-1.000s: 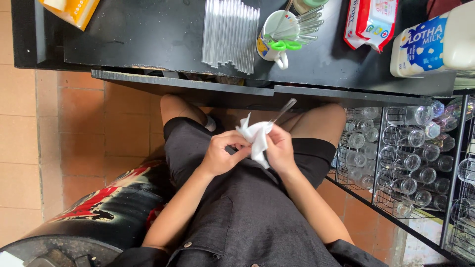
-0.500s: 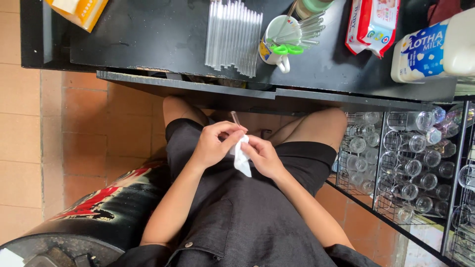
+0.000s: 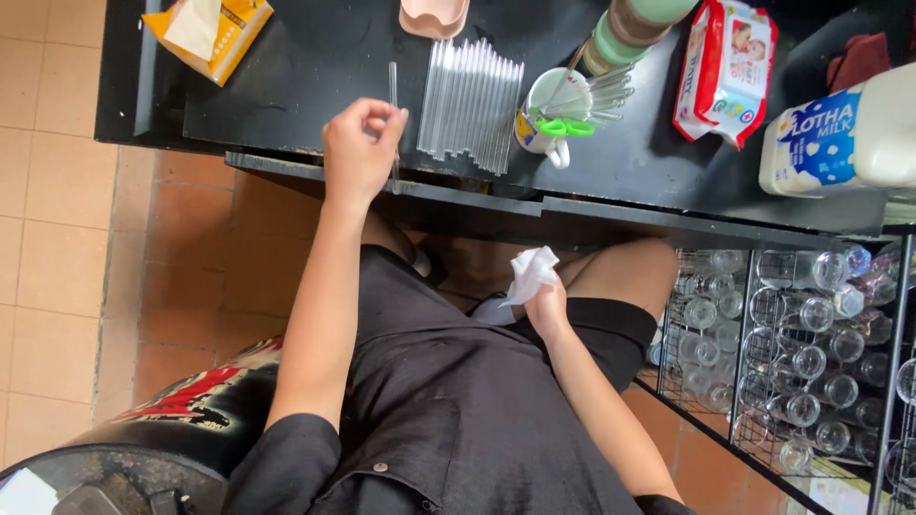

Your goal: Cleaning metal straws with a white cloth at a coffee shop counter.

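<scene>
My left hand [image 3: 360, 153] is raised over the front edge of the black counter [image 3: 315, 76], pinching a clear glass straw [image 3: 393, 105] that stands roughly upright between finger and thumb. To its right lies a row of several more clear straws [image 3: 472, 105], side by side on the counter. My right hand [image 3: 546, 307] stays low over my lap, closed on a crumpled white tissue [image 3: 530, 274].
A white mug [image 3: 546, 119] with straws and green scissors, stacked cups [image 3: 625, 29], a wet-wipes pack [image 3: 725, 72], a milk jug [image 3: 840, 138], an orange tissue box [image 3: 205, 33] and a pink dish [image 3: 434, 14] sit on the counter. Wire racks of upturned glasses [image 3: 811, 362] stand at right.
My left hand has lifted from my lap up to the counter, carrying the straw away from the tissue. My right hand stayed low with the tissue.
</scene>
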